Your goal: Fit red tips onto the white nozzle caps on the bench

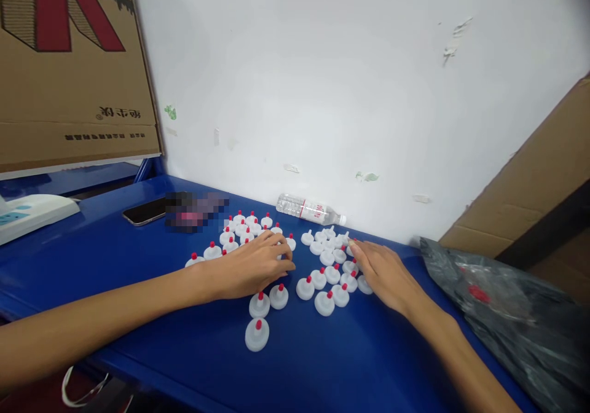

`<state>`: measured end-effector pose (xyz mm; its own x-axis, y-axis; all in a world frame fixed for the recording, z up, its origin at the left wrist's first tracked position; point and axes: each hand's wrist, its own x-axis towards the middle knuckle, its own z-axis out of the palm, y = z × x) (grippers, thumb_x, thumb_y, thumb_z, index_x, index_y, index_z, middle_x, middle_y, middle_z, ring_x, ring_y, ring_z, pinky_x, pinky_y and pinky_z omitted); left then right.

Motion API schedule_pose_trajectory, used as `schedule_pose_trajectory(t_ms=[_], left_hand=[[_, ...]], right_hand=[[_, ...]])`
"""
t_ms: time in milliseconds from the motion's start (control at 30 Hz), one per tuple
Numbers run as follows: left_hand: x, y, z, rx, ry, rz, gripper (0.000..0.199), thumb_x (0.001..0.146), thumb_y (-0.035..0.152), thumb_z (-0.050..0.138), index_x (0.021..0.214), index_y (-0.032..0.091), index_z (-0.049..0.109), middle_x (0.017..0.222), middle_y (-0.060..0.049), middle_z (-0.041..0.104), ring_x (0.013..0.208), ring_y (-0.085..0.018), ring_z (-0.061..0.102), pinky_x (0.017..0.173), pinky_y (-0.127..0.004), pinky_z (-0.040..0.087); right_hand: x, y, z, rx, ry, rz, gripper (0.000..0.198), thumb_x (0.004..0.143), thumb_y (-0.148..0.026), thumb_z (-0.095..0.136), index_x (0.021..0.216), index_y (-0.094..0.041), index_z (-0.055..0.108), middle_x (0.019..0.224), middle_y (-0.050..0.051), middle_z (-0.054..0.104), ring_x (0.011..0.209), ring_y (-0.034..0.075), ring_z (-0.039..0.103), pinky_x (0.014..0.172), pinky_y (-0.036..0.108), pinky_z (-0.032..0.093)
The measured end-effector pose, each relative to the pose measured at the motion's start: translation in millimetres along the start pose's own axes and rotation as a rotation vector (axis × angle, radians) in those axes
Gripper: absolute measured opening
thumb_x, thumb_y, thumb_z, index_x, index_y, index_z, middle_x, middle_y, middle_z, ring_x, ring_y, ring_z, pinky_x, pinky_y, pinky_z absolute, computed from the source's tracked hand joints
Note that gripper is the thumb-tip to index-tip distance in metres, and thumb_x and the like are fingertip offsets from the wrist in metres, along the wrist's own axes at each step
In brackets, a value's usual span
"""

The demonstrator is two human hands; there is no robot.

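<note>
White round nozzle caps, many with red tips, are spread over the blue table [184,333] in loose clusters. My left hand [258,259] reaches over the left cluster with its fingers curled; part of a white nozzle cap [279,255] shows between thumb and fingers. Beside the right cluster lies my right hand [380,271], fingers stretched out and the thumb by a cap without a red tip [343,239]. Its far fingertips are hidden. Nearer to me stand red-tipped caps, among them a front one [257,335] and a pair behind it.
A clear plastic bottle [308,209] lies against the white wall [299,93]. At left are a phone [146,211], a white device [41,212] and a large cardboard box [78,87]. A dark plastic bag [520,321] covers the right edge, near more cardboard [520,179].
</note>
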<state>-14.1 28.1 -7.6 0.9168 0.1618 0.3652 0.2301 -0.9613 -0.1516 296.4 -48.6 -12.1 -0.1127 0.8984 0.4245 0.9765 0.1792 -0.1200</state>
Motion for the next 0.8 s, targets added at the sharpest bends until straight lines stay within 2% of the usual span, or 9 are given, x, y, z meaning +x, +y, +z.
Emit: schedule_pose_trajectory(t_ms=[200, 400, 600, 800], left_hand=[[0.5, 0.6, -2.3, 0.025, -0.055, 0.046, 0.02, 0.097, 0.006, 0.061, 0.111, 0.017, 0.07, 0.109, -0.009, 0.07, 0.105, -0.025, 0.058, 0.095, -0.039, 0.041], [-0.8, -1.1, -1.6, 0.008, -0.013, 0.073, 0.037, 0.086, -0.006, 0.063, 0.111, 0.02, 0.07, 0.105, -0.006, 0.072, 0.105, -0.024, 0.06, 0.096, -0.038, 0.04], [0.6, 0.4, -1.2, 0.013, -0.019, 0.04, 0.023, 0.094, 0.004, 0.063, 0.112, 0.018, 0.069, 0.107, -0.008, 0.071, 0.105, -0.025, 0.059, 0.094, -0.038, 0.04], [-1.6, -1.5, 2.4, -0.005, -0.025, 0.042, 0.043, 0.083, -0.008, 0.062, 0.116, 0.02, 0.068, 0.106, -0.006, 0.07, 0.106, -0.024, 0.06, 0.096, -0.037, 0.04]], right_hand=[[0.0, -1.6, -2.1, -0.012, -0.01, 0.011, 0.059, 0.109, -0.053, 0.02, 0.092, -0.025, 0.069, 0.092, 0.008, 0.076, 0.095, 0.026, 0.072, 0.087, 0.042, 0.053], [3.6, -2.3, -10.3, -0.012, 0.024, 0.02, 0.059, 0.109, -0.05, 0.016, 0.093, -0.024, 0.067, 0.092, 0.01, 0.075, 0.091, 0.027, 0.071, 0.083, 0.04, 0.051], [2.8, -2.4, -8.6, -0.008, 0.029, 0.01, 0.057, 0.109, -0.048, 0.018, 0.094, -0.025, 0.068, 0.094, 0.009, 0.075, 0.092, 0.026, 0.071, 0.083, 0.039, 0.051], [2.9, 1.2, -2.2, -0.006, 0.036, -0.004, 0.057, 0.109, -0.051, 0.02, 0.101, -0.025, 0.07, 0.101, 0.009, 0.075, 0.099, 0.026, 0.071, 0.089, 0.041, 0.054]])
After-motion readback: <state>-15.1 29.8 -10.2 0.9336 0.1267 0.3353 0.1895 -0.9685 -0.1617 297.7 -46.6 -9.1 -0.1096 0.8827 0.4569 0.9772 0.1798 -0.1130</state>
